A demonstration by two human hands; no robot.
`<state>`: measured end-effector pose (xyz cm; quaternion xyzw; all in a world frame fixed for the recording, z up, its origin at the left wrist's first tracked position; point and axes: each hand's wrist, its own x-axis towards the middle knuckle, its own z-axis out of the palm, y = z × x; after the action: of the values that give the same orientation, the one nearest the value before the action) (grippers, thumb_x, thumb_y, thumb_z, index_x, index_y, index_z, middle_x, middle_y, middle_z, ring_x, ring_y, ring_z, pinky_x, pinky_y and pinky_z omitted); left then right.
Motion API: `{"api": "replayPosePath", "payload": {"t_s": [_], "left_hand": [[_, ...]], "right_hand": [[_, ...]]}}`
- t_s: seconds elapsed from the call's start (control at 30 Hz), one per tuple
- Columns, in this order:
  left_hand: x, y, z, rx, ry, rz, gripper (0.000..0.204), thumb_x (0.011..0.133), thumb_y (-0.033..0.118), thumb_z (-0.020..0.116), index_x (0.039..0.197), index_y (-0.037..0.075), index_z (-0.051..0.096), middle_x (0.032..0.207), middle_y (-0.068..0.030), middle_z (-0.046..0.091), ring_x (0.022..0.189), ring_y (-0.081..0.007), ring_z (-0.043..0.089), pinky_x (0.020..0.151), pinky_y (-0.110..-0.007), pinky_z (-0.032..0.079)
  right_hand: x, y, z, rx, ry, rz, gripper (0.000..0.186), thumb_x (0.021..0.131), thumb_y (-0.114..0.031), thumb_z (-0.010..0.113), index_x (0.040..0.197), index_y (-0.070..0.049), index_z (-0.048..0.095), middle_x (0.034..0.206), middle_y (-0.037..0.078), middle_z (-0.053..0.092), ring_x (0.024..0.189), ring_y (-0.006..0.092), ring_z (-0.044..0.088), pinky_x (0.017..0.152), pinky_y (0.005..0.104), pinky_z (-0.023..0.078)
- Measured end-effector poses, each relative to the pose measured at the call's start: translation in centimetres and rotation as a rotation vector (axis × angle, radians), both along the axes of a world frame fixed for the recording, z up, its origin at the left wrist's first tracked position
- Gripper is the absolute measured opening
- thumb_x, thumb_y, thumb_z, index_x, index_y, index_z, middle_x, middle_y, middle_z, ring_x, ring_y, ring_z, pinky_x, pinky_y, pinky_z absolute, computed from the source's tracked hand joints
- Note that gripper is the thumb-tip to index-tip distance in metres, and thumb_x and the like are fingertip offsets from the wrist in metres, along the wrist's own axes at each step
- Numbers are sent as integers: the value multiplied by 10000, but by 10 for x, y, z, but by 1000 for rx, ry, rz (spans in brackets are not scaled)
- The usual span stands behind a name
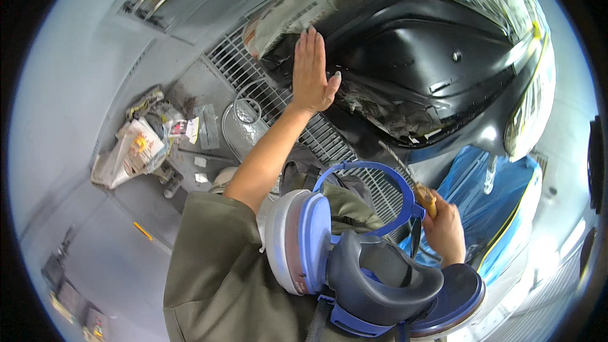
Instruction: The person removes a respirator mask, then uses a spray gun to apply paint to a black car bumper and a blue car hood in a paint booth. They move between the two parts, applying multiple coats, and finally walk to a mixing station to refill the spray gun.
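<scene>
My left hand (pixel 311 76) is stretched flat, fingers extended, at the masked left edge of a glossy black curved panel (pixel 418 50); whether it touches cannot be made out. Crumpled paper and film (pixel 297 0), darkened in places, cover the panel's edges. Lower right, my right hand (pixel 443 228) is closed on the wooden handle of a tool (pixel 423 196) with a thin metal end pointing up toward the panel. A respirator mask (pixel 380 278) with blue straps and two filters hangs at my chest, partly hiding the view below.
A metal grating (pixel 225 57) runs beneath the panel. Crumpled paper and scraps (pixel 136 152) lie on the left, near a silvery oval object (pixel 239 136). Blue plastic sheeting (pixel 491 190) is at the right. Pale walls (pixel 69 88) surround the area, and more objects (pixel 76 297) sit lower left.
</scene>
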<state>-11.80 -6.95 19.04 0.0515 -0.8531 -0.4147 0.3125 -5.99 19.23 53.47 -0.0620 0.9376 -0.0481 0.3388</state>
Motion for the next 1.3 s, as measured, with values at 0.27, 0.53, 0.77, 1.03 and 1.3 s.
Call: {"api": "replayPosePath", "payload": {"t_s": [0.27, 0.53, 0.77, 1.03, 1.3], "left_hand": [[54, 82, -58, 487, -131, 271, 851, 1115, 457, 333, 1639, -92, -53, 1714, -345, -56, 1596, -520, -35, 1289, -571, 35], [20, 64, -14, 410, 30, 315, 820, 1126, 475, 292, 1638, -111, 36, 1714, -348, 21, 1602, -500, 35, 1291, -552, 58], [24, 98, -35, 702, 1, 510, 757, 1139, 441, 240, 1646, -91, 61, 1738, -291, 43, 1623, -420, 44, 1309, -460, 63], [61, 216, -51, 989, -161, 581, 720, 1151, 370, 263, 1635, -112, 32, 1737, -292, 28, 1628, -388, 16, 1321, -415, 42], [89, 282, -28, 769, -162, 591, 773, 1138, 426, 259, 1618, -145, 51, 1718, -335, 30, 1618, -432, 20, 1324, -457, 46]], "right_hand": [[13, 19, -1, 88, -100, -105, 315, 1007, -275, 682, 1229, -51, 698, 752, 168, 728, 709, 248, 768, 688, 373, 564], [10, 48, -5, 49, -155, -212, 300, 994, -264, 706, 1166, -18, 707, 793, 164, 747, 733, 244, 776, 698, 373, 578], [13, 87, -7, 27, -162, -181, 319, 999, -258, 698, 1211, -20, 706, 811, 147, 742, 720, 206, 768, 697, 356, 578], [31, 178, -28, -33, -141, -68, 344, 1023, -275, 679, 1257, -25, 703, 821, 118, 725, 715, 192, 763, 683, 339, 578], [58, 276, -46, -126, -87, -6, 335, 1027, -245, 674, 1244, 9, 699, 779, 121, 705, 674, 186, 737, 628, 338, 586]]}}
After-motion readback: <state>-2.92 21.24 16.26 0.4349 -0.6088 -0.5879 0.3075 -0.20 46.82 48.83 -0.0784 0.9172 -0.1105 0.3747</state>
